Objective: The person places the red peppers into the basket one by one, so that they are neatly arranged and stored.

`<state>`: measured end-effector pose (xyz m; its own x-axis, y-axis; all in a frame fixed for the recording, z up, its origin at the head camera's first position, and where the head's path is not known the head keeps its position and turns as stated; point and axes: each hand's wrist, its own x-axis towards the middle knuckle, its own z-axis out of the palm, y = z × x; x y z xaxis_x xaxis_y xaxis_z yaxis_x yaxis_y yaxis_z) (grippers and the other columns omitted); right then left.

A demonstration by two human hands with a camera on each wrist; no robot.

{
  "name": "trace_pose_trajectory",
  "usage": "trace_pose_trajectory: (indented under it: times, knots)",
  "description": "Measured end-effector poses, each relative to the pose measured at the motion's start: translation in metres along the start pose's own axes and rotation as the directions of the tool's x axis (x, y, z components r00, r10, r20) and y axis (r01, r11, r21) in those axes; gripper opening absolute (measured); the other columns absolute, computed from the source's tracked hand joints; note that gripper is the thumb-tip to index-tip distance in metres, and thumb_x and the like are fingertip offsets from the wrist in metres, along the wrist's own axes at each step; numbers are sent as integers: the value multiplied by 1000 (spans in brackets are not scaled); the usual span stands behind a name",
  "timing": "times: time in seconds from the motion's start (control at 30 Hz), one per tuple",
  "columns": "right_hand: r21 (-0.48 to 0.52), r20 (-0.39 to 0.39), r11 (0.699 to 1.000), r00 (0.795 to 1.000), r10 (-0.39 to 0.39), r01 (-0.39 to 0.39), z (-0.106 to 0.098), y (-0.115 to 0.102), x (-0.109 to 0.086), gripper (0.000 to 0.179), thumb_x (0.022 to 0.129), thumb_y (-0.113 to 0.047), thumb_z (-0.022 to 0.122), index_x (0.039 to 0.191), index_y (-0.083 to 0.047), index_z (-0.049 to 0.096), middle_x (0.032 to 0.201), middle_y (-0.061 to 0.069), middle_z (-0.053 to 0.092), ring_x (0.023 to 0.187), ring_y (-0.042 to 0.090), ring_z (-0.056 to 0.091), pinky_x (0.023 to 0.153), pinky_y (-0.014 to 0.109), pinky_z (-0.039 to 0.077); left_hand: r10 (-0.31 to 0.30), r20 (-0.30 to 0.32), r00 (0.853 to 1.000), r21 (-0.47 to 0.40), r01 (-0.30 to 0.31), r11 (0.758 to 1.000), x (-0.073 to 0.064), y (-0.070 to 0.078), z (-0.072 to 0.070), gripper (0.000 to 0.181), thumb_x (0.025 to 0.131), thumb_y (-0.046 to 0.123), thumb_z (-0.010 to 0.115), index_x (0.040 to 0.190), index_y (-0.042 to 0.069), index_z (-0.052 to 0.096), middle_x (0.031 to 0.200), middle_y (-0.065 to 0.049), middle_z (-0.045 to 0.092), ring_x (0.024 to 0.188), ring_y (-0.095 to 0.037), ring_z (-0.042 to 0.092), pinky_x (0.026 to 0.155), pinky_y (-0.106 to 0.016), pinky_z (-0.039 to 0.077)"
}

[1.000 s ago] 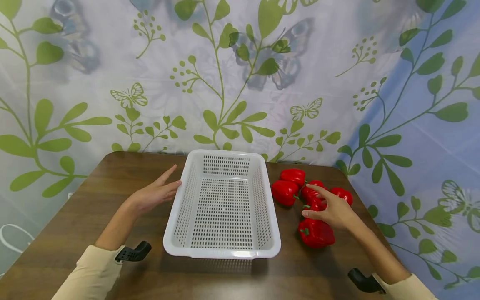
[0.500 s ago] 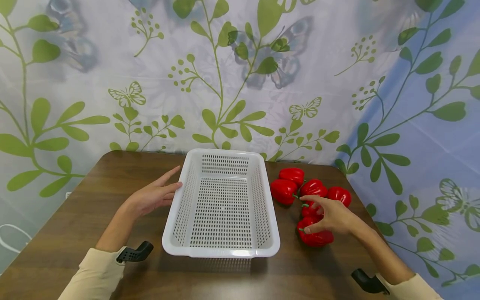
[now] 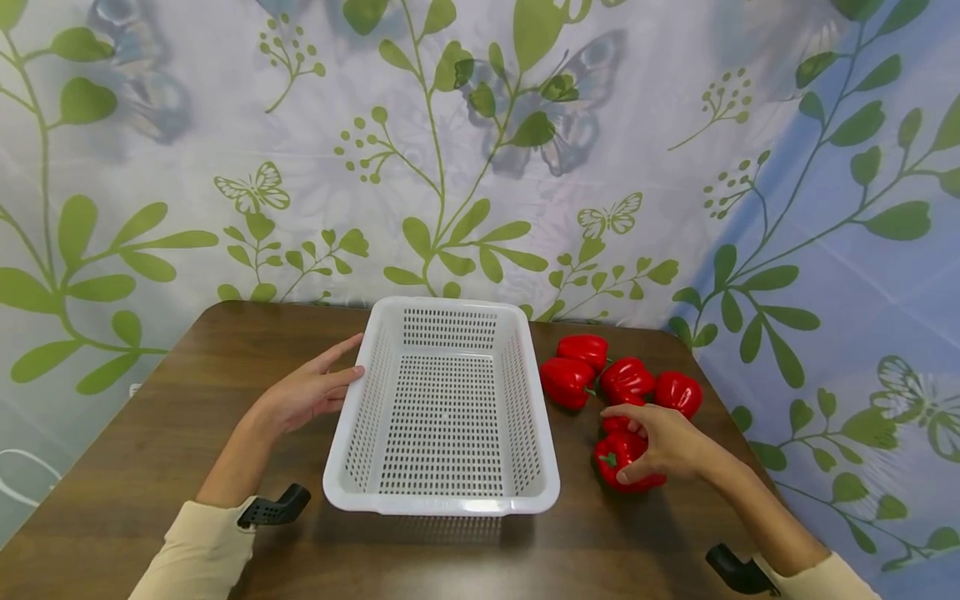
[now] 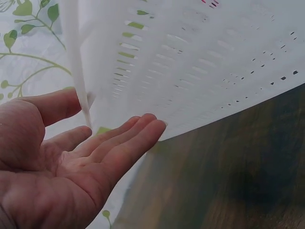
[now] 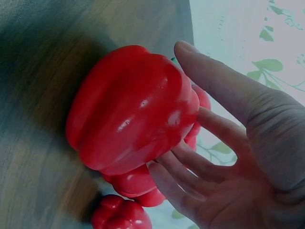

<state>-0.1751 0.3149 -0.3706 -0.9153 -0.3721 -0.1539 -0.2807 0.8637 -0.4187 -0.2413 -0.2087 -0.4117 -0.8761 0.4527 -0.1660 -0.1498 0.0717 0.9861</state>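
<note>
A white perforated plastic basket (image 3: 442, 433) stands mid-table with nothing inside. My left hand (image 3: 311, 392) is at its left rim, fingers extended; in the left wrist view the fingers (image 4: 128, 152) lie against the outside wall, under the basket rim (image 4: 76, 62). On the right, my right hand (image 3: 671, 442) is over the nearest red bell pepper (image 3: 626, 446), thumb and fingers spread about it. The right wrist view has this pepper (image 5: 128, 109) large on the table, with the thumb (image 5: 214, 76) beside its stem end and the other fingers loosely extended along its side.
Several more red bell peppers (image 3: 567, 383) lie bunched behind it, right of the basket; one is partly hidden by my right hand. The brown wooden table (image 3: 247, 350) backs onto a leaf-patterned curtain (image 3: 465, 167), which continues along the right side.
My right hand has come down and nearer, from over the middle peppers to the front one. My left hand keeps its place at the basket rim.
</note>
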Motion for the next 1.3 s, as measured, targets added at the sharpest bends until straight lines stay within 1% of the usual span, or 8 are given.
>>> trace_pose_trajectory:
  times: [0.13, 0.33, 0.57, 0.8, 0.87, 1.1, 1.2, 1.3]
  knots:
    - [-4, -4, 1000, 1000, -9, 9, 1, 1, 0, 78, 62, -27, 96, 131, -13, 63, 113, 11, 63, 105, 30, 59, 79, 46, 59, 7, -29, 1000, 7, -7, 1000, -1, -2, 2, 77, 106, 25, 56, 165, 24, 8, 145, -27, 53, 120, -30, 67, 94, -36, 59]
    - [-11, 0, 1000, 1000, 7, -7, 5, 3, 0, 75, 59, -24, 97, 126, -13, 65, 107, 10, 58, 100, 25, 52, 75, 38, 54, 15, -62, 998, 9, -14, 1000, -1, -5, 3, 76, 104, 27, 59, 165, 25, 12, 142, -26, 56, 116, -27, 70, 92, -35, 60]
    - [-10, 0, 1000, 1000, 3, -3, 8, 7, -1, 71, 56, -20, 96, 120, -14, 66, 106, 10, 53, 99, 24, 50, 73, 37, 52, 22, -78, 997, 8, -21, 1000, -1, -6, 5, 76, 104, 29, 60, 165, 25, 14, 140, -25, 58, 115, -29, 70, 90, -35, 61]
    - [-36, -1, 999, 1000, -6, 6, 6, 8, -1, 67, 56, -21, 96, 117, -13, 68, 106, 9, 55, 98, 24, 54, 75, 41, 54, 22, -86, 996, -18, -24, 1000, -2, -6, 7, 75, 104, 28, 60, 164, 25, 16, 140, -25, 59, 114, -27, 71, 90, -36, 61]
    - [-35, 4, 999, 1000, -5, 5, 5, 9, -1, 67, 57, -22, 96, 117, -13, 68, 106, 9, 56, 98, 24, 54, 75, 42, 54, 24, -85, 996, -22, -26, 999, -2, -7, 7, 74, 104, 28, 59, 164, 25, 16, 141, -24, 58, 114, -27, 71, 90, -36, 61]
    - [4, 44, 998, 998, 55, -55, -7, 4, -1, 65, 61, -24, 96, 119, -15, 68, 107, 10, 57, 100, 27, 56, 75, 45, 59, 23, -83, 996, -24, -25, 999, -1, -10, 6, 73, 104, 31, 59, 164, 28, 16, 141, -23, 59, 113, -23, 71, 90, -34, 61]
    - [9, 67, 997, 995, 70, -71, -14, 0, 1, 67, 64, -25, 95, 123, -15, 66, 113, 12, 58, 104, 31, 57, 77, 49, 60, 25, -82, 996, -24, -27, 999, -1, -11, 6, 73, 104, 31, 58, 164, 28, 16, 141, -23, 58, 112, -23, 71, 90, -35, 61]
    - [8, 71, 997, 994, 82, -83, -22, -5, 2, 70, 66, -30, 95, 127, -15, 65, 120, 14, 59, 109, 34, 56, 78, 52, 60, 32, -79, 996, -21, -34, 999, -1, -12, 6, 73, 105, 30, 58, 164, 27, 16, 141, -25, 57, 112, -25, 71, 90, -36, 61]
